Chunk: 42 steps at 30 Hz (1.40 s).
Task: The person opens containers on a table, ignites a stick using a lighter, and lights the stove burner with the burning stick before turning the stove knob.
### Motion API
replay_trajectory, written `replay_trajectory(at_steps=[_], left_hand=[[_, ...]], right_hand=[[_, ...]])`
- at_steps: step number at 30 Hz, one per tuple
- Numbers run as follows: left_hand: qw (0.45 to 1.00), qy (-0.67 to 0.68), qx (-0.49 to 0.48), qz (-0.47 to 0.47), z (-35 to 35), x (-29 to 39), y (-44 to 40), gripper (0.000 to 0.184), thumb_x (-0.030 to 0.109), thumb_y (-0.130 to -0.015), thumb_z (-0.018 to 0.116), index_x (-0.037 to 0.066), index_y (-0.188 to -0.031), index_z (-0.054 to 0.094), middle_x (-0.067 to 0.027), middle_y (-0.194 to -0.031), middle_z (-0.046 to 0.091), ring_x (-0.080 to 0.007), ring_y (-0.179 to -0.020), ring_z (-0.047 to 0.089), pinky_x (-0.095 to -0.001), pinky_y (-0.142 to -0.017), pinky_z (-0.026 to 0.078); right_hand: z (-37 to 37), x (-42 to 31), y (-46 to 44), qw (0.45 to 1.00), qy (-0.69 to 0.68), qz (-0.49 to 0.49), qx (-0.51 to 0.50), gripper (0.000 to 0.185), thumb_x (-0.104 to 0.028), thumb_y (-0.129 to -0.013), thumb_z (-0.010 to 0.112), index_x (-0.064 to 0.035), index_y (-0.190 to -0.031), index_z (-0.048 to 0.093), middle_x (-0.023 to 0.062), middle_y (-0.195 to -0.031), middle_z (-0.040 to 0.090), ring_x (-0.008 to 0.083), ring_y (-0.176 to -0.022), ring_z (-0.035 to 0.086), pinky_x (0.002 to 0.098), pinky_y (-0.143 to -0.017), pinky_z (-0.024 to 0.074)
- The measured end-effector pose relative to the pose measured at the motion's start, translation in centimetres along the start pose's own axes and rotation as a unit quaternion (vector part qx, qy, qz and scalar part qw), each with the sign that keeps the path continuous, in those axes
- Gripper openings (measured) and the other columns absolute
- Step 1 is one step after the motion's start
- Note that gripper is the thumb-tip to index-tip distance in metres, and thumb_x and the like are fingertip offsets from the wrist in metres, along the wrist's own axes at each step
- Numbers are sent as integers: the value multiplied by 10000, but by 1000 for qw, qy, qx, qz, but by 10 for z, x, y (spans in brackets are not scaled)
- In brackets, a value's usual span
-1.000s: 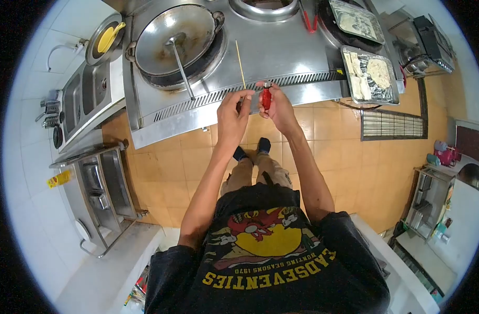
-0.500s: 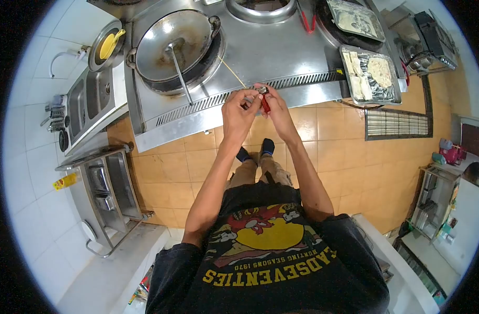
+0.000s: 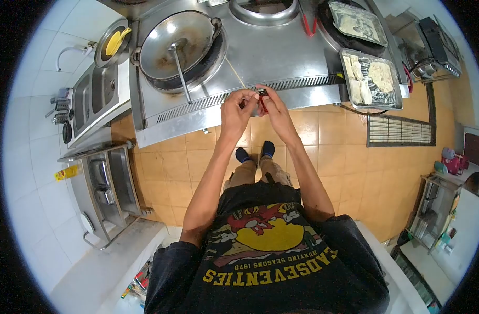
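Both hands are together above the front edge of the steel stove. My right hand (image 3: pixel 276 111) is closed around a small red lighter (image 3: pixel 261 99) with a metal top. Close against it, my left hand (image 3: pixel 235 111) is closed in a pinch at the near end of a thin pale stick (image 3: pixel 235 71). The stick points away over the stove top, toward the wok. My fingers partly cover the lighter and the stick's near end. Whether a flame is lit, I cannot tell.
A wok (image 3: pixel 177 44) with a ladle (image 3: pixel 180 73) sits on the left burner. Two metal trays of pale dough-like pieces stand at the right, the nearer tray (image 3: pixel 391 103) by the edge. Red-handled tongs (image 3: pixel 308 23) lie behind. A sink (image 3: pixel 103 89) is at the left.
The thin stick has swung slightly, its far end shifting a little to the right. The lighter is turned a bit in my right hand. The whole view has shifted slightly.
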<state>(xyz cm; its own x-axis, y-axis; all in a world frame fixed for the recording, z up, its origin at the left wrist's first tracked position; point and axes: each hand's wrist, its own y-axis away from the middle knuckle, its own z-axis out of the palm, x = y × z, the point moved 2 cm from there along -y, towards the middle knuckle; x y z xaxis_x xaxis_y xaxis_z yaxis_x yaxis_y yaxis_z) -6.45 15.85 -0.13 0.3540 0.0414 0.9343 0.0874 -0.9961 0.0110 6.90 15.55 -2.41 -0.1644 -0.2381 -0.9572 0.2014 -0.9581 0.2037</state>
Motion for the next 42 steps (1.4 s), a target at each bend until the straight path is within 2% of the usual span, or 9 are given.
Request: replay_trajectory(at_steps=[4,7,10,13,16,22,31,34,42], left_hand=[[1000,6,0,-1,-6,-6,-2,221,185,-878,673,2,-1001,664,-29,-781,632,-76,-642,521,-227,-593,433],[999,-41,4,9,-15,0,2,211,174,-895,650,12,-1030,665,-38,-824,622,-80,-661,539,-230,-613,442],[999,-30,10,-9,-21,4,8,196,154,-908,627,22,-1048,665,-45,-859,610,-86,-679,555,-238,-628,450],[1000,5,11,-20,-27,0,16,183,142,-915,615,31,-1051,666,-44,-871,613,-92,-690,564,-241,-638,454],[999,-6,-10,-35,-39,8,22,175,135,-920,607,40,-1055,665,-35,-878,621,-89,-706,560,-239,-648,452],[998,26,-20,-50,-64,-3,35,166,129,-903,610,48,-1028,682,-48,-784,575,-108,-615,465,-266,-590,414],[996,27,-49,-73,-89,5,46,170,136,-903,614,50,-1033,682,-38,-780,567,-97,-636,475,-256,-601,419],[994,43,-56,-81,-91,3,49,168,129,-905,610,49,-1034,682,-31,-769,553,-91,-643,475,-249,-600,414],[992,37,-81,-93,-90,5,54,177,147,-931,597,60,-1068,667,-7,-836,564,-66,-697,518,-214,-627,411]], right_hand=[[0,-1,-1,1000,16,-3,5,333,-256,-1006,376,-84,-1227,555,2,-805,507,86,-728,474,231,-639,404],[0,-4,-5,998,-48,40,13,413,-372,-1006,368,-67,-1186,580,-1,-790,517,91,-728,474,232,-638,395],[-3,4,-9,988,-133,78,30,501,-491,-984,358,-59,-1012,609,-1,-741,510,96,-706,472,233,-637,383],[4,6,-9,982,-165,90,35,528,-547,-963,359,-85,-798,556,-6,-668,475,95,-622,448,235,-576,362],[14,5,-10,980,-138,137,47,511,-543,-951,378,-108,-703,480,-14,-618,437,83,-536,390,234,-497,311],[37,22,-16,976,-168,116,70,481,-507,-941,392,-101,-697,476,-35,-574,399,63,-492,313,233,-439,229],[61,10,-18,979,-109,137,100,377,-371,-925,340,-101,-691,458,-34,-566,382,63,-474,301,241,-436,218],[64,16,-20,978,-147,109,98,418,-412,-942,346,-97,-694,462,-35,-564,380,64,-476,300,241,-437,219],[64,10,-28,983,-89,132,90,385,-378,-947,339,-90,-729,473,-32,-572,397,61,-477,303,229,-432,224]])
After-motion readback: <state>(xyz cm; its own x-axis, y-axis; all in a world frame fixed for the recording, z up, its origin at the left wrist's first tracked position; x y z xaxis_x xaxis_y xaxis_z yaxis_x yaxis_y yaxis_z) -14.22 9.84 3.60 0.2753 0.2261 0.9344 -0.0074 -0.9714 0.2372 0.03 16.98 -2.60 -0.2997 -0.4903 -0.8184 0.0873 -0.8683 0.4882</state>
